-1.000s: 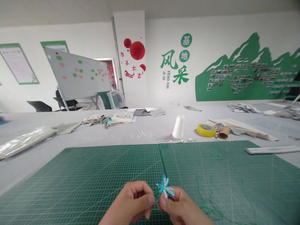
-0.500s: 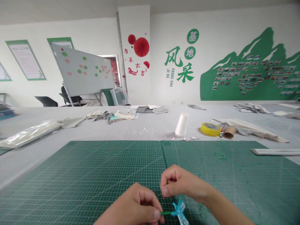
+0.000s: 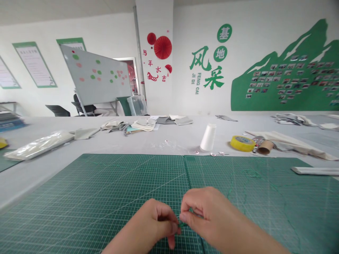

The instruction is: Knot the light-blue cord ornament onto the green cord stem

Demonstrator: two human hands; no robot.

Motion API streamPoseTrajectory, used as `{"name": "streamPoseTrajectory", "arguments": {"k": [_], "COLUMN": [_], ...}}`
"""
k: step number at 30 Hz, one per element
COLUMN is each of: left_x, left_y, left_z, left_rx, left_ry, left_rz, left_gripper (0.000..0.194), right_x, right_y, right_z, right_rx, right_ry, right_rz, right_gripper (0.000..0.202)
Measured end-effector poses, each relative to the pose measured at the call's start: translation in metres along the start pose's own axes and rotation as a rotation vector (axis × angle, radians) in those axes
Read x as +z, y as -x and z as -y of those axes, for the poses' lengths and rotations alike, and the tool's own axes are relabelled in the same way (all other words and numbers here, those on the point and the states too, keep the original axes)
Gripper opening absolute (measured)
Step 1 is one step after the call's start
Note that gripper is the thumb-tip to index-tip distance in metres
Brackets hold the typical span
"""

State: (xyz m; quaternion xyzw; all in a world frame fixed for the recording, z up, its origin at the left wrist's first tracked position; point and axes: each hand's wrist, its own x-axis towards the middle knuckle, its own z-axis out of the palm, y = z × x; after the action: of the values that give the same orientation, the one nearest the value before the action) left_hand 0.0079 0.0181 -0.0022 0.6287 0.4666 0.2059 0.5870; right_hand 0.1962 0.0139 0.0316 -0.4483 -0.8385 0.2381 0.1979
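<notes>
Low in the middle of the view, my left hand point(image 3: 159, 222) pinches a thin green stem point(image 3: 182, 224) between thumb and fingertips. Close on its right, my right hand point(image 3: 205, 210) is closed in a pinch beside the stem. What its fingers hold is too small to make out. The light-blue shiny piece at the stem's end does not show now; my right hand covers that area. Loose green thread point(image 3: 251, 173) lies in loops across the right-hand green cutting mat point(image 3: 212, 173).
Beyond the mats stand a white thread cone point(image 3: 208, 138), a yellow tape roll point(image 3: 242, 143) and a cardboard tube point(image 3: 265, 147). Folded cloth point(image 3: 144, 124) lies farther back. A clear plastic-wrapped bundle point(image 3: 39, 144) is on the left, a white roll point(image 3: 315, 171) at the right edge.
My right hand has come down against the green stem beside my left fingertips. The blue piece has gone out of sight. The view has shifted slightly left and down.
</notes>
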Motion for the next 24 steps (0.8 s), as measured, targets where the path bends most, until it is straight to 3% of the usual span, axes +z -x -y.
{"name": "streamPoseTrajectory", "arguments": {"k": [6,12,18,24], "left_x": [-0.004,-0.009,-0.011,-0.008], "left_y": [-0.002,-0.002,0.000,0.005], "left_z": [0.003,0.002,0.001,-0.006], "left_rx": [-0.001,0.019,0.072,0.101], "left_ry": [-0.048,0.097,0.220,0.261], "left_rz": [-0.166,-0.214,-0.251,-0.231], "left_gripper": [0.018,0.020,0.018,0.019], "right_x": [0.012,0.030,0.040,0.043], "right_y": [0.007,0.008,0.003,-0.005], "right_z": [0.001,-0.002,-0.008,-0.021], "right_rx": [-0.251,-0.294,-0.109,0.096], "right_ry": [0.419,0.488,0.297,-0.151], "right_rz": [-0.127,-0.163,-0.148,-0.129], "right_gripper": [0.015,0.016,0.020,0.024]}}
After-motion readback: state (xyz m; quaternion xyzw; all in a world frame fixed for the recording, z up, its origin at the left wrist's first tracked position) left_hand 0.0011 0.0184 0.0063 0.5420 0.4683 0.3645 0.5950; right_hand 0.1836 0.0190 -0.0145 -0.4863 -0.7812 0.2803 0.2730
